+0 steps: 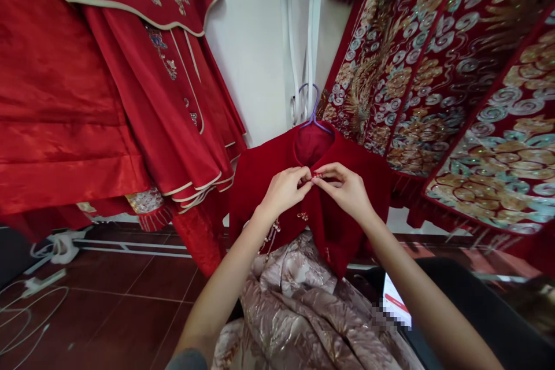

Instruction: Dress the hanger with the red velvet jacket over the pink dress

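A dark red jacket (264, 170) with a stand-up collar hangs on a purple hanger (313, 113) in front of me. Just below the collar, my left hand (286, 189) pinches one front edge of the jacket. My right hand (347, 188) is closed in a pinch on the opposite edge, at a small ornate fastening (318, 175). The fingertips of both hands almost meet; exactly what lies between them is partly hidden. Lower on the front, an ornate metallic fastening (302, 217) shows. Below the jacket, shiny mauve patterned fabric (299, 300) spreads in folds.
Red garments (169, 87) with pale trim hang on the left. Richly embroidered red panels (437, 75) hang on the right. White poles (306, 29) stand behind the hanger. White cables (30, 312) lie on the tiled floor. A lit screen (396, 300) sits beside my right forearm.
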The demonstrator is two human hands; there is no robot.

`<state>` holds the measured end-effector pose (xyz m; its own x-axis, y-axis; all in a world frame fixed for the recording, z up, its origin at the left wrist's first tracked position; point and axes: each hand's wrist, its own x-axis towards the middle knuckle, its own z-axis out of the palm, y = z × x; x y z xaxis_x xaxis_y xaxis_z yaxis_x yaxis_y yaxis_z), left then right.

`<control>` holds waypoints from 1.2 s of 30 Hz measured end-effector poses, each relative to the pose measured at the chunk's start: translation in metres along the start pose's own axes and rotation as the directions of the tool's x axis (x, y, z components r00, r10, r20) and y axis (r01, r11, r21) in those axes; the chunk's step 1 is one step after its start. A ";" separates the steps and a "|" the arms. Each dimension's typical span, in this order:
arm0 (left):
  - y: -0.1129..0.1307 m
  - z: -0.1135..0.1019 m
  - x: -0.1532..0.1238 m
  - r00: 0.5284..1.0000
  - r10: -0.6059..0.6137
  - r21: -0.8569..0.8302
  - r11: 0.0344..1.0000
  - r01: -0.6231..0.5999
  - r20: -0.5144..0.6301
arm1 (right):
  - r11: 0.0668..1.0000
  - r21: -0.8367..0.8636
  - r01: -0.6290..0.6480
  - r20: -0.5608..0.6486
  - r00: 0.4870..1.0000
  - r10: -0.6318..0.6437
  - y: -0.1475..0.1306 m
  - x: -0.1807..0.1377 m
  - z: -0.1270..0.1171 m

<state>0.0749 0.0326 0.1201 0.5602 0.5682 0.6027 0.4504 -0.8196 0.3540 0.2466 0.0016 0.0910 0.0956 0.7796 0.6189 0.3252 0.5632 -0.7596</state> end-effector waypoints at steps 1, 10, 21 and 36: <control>0.000 -0.001 0.001 1.000 0.007 0.018 1.000 -0.007 0.002 | 1.000 0.013 -0.005 0.001 1.000 0.005 0.000 0.001 0.001; 0.001 -0.003 0.005 0.997 0.058 0.005 0.998 -0.058 0.040 | 1.000 0.020 0.004 0.083 0.997 -0.006 0.005 0.006 -0.001; -0.001 0.055 -0.019 0.903 -0.428 -0.805 0.547 0.228 -0.036 | 0.984 0.157 -0.079 -0.194 0.975 0.109 0.029 -0.069 0.038; 0.000 0.075 -0.003 0.784 -0.620 -0.862 0.379 0.338 0.035 | 0.960 0.204 -0.191 0.020 0.981 0.191 -0.003 -0.108 0.003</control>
<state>0.1250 0.0359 0.0647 0.1843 0.9559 0.2286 -0.2390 -0.1820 0.9538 0.2321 -0.0832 0.0260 0.1373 0.8780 0.4585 0.1023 0.4478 -0.8882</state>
